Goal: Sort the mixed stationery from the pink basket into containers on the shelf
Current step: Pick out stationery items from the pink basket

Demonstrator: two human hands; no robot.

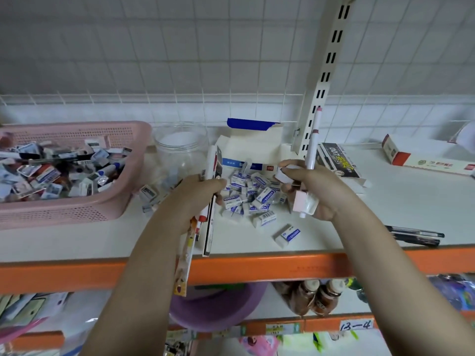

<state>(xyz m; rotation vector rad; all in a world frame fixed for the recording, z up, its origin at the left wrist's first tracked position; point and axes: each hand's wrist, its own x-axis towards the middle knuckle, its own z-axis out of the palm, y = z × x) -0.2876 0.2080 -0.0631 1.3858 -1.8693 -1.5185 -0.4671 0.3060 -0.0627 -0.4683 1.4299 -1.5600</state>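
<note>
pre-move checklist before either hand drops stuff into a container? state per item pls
1. Left hand grips its bundle of pens firmly: ok.
2. Right hand holds the upright marker and small pieces: ok.
3. Clear jar open on top: ok.
4. White box flap up: ok.
5. Loose erasers contained: not ok, spilled on the shelf.
6. Pink basket emptied: not ok.
</note>
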